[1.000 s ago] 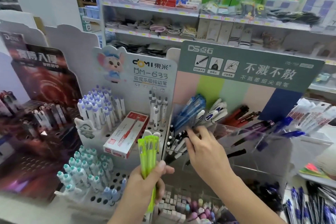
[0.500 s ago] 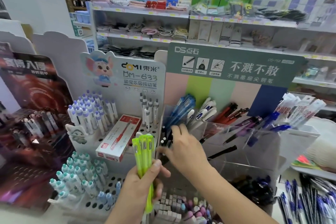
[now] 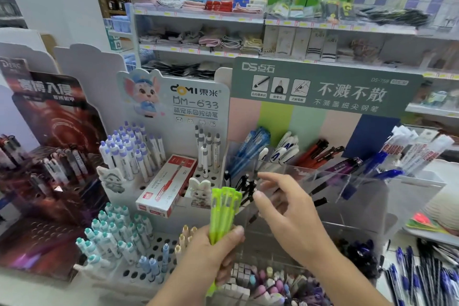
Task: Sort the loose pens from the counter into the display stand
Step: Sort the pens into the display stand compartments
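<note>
Low in the middle of the frame, the left hand (image 3: 216,253) grips a bunch of green pens (image 3: 223,213) upright. The right hand (image 3: 285,216) hovers just right of it, fingers spread and empty, before the clear display stand (image 3: 323,181) — black pens (image 3: 246,186) lean inside.

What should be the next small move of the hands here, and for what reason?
Probably the right hand, open and empty beside the black pens in the clear stand, should take one green pen from the bunch the left hand grips, since these are not yet sorted.
</note>
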